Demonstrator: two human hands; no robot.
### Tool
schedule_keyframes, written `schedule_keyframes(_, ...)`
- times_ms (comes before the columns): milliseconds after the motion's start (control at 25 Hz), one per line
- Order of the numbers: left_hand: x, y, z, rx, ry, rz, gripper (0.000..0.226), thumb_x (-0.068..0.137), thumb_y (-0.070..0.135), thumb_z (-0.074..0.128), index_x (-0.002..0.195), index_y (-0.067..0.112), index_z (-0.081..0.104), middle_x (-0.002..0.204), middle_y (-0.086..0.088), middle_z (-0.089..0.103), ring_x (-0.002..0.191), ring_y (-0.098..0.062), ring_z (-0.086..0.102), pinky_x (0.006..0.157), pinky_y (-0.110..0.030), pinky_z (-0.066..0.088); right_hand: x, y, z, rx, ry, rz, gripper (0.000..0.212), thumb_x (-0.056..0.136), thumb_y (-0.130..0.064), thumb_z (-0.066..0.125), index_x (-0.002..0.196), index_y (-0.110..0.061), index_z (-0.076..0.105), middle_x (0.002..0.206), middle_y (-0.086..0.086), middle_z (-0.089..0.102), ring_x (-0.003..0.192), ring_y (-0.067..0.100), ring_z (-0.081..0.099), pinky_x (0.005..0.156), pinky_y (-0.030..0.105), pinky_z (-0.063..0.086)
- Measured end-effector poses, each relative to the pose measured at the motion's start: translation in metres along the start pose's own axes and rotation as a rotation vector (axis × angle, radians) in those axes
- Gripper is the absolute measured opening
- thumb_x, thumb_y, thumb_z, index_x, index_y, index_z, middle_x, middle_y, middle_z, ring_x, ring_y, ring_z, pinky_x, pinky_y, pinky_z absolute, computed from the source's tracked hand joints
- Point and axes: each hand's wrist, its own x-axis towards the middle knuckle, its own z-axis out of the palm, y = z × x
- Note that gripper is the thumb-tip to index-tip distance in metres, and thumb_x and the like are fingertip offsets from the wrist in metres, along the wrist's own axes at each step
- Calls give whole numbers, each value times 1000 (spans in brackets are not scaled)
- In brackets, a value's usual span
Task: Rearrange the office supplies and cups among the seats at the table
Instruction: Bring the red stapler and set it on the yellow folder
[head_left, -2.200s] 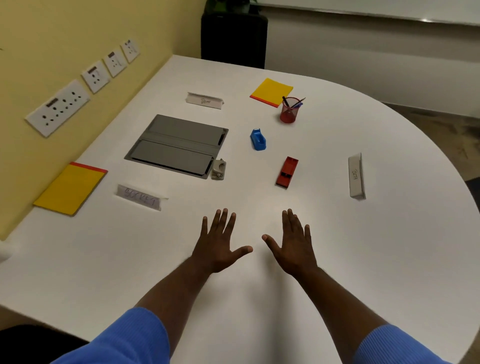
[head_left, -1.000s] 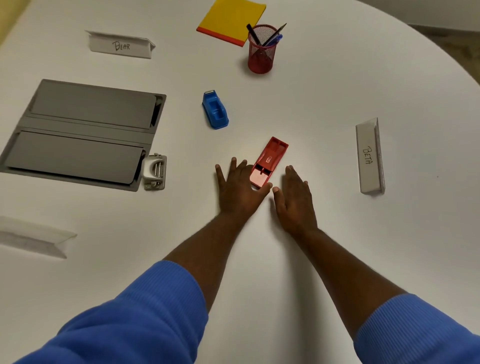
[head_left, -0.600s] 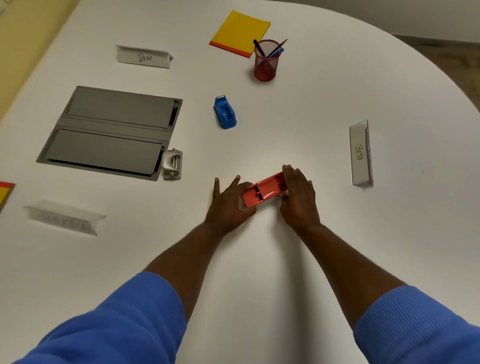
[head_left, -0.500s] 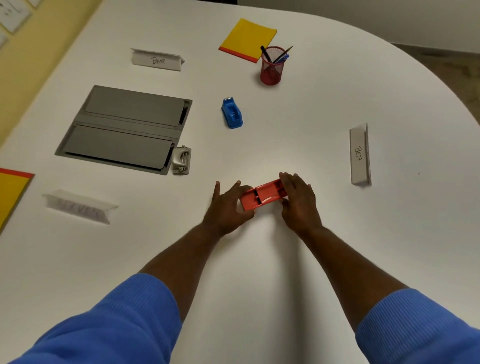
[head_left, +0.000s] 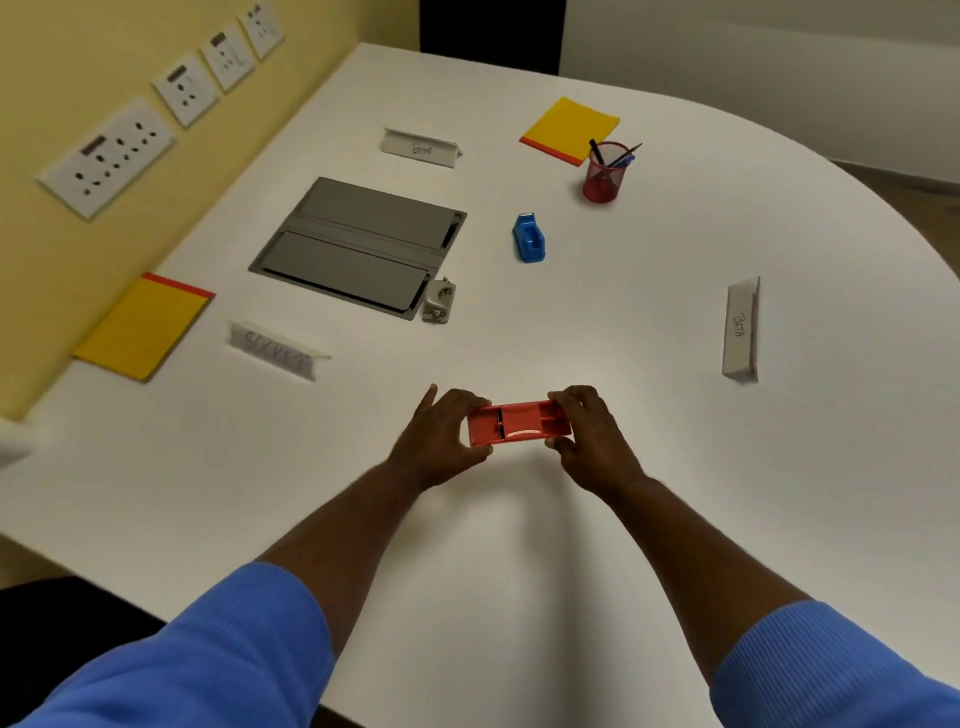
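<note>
Stapler (head_left: 517, 422) long axis left-right | left hand (head_left: 441, 441), right hand (head_left: 592, 441) fingers closed on ends

On the table (head_left: 675, 519), the stapler (head_left: 517, 422) lies crosswise near the front between the left hand (head_left: 441, 441) and right hand (head_left: 592, 441), which grip its ends. Behind it sit the tape dispenser (head_left: 529, 244) and, farther back, the pen cup (head_left: 603, 174) just before a notepad (head_left: 570, 130); the "Beta" sign (head_left: 740, 330) stands to the right. To the left lie the cable hatch (head_left: 358, 244) with a punch (head_left: 439, 300) at its near right corner, the "Bear" sign (head_left: 421, 148) behind it, and another sign (head_left: 275, 351) with a second notepad (head_left: 143, 327) to its left by the wall.
</note>
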Motion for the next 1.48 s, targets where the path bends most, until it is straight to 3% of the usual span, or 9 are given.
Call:
schedule_keyframes(120, -30, 0, -14, 10, 79, -65, 67, 79, 28, 85, 138, 16, 58, 131, 1, 62, 127, -17, 56, 127, -42, 12, -12, -25, 4, 36, -6, -109, 62, 83, -2, 76, 140, -7, 51, 139, 8, 48, 125, 26, 50, 103, 31, 43)
schedule_keyframes(280, -60, -9, -33, 22, 144, -147, 70, 80, 30, 85, 143, 19, 55, 141, 2, 60, 138, -14, 48, 127, -43, 9, -16, -53, 14, 49, -14, -208, 62, 84, -1, 75, 141, -4, 50, 135, 10, 49, 123, 25, 50, 102, 35, 45)
schedule_keyframes(400, -77, -25, -51, 29, 188, -174, 72, 83, 29, 83, 148, 20, 51, 149, 1, 55, 146, -13, 40, 128, -44, 7, -9, -75, 27, 25, -47, -260, 64, 87, -7, 75, 145, -6, 49, 136, 9, 48, 125, 24, 47, 102, 29, 41)
schedule_keyframes(560, -86, -54, -74, 39, 216, -181, 72, 87, 27, 79, 151, 20, 47, 152, 1, 52, 149, -15, 36, 128, -46, 8, 12, -106, 46, 15, -63, -295, 59, 85, -10, 77, 140, -6, 53, 131, 8, 51, 119, 26, 50, 100, 36, 46)
schedule_keyframes(880, -66, -152, -132, 65, 272, -221, 71, 88, 19, 74, 153, 16, 44, 154, -3, 50, 149, -21, 38, 127, -51, 13, 94, -173, 117, -8, -72, -319, 55, 83, -22, 79, 131, -11, 57, 123, 4, 52, 109, 25, 51, 96, 37, 44)
schedule_keyframes(1040, -58, -206, -150, 86, 258, -259, 75, 92, 25, 69, 158, 16, 35, 161, -3, 40, 154, -20, 27, 127, -52, 12, 135, -198, 156, -12, -104, -370, 52, 81, -23, 81, 127, -13, 58, 118, 2, 54, 105, 25, 53, 91, 36, 42)
schedule_keyframes(1160, -49, -250, -160, 111, 294, -309, 77, 98, 44, 54, 162, 17, 21, 169, -2, 23, 158, -18, 10, 128, -46, 4, 169, -218, 183, -3, -100, -350, 53, 82, -26, 81, 127, -12, 58, 117, 3, 55, 103, 24, 53, 89, 36, 43)
schedule_keyframes(1320, -39, -311, -170, 186, 342, -531, 74, 102, 57, 25, 163, 23, 1, 171, 0, -2, 157, -17, -12, 128, -45, -3, 214, -239, 211, 13, -63, -347, 52, 81, -26, 83, 125, -12, 58, 115, 4, 55, 100, 25, 56, 87, 38, 43)
schedule_keyframes(1480, -30, -370, -170, 303, 293, -691, 89, 93, 77, 2, 161, 22, -12, 168, -1, -16, 156, -21, -18, 126, -48, -9, 268, -262, 240, 22, -41, -347, 49, 82, -28, 82, 123, -14, 59, 116, 3, 55, 102, 25, 56, 90, 48, 48)
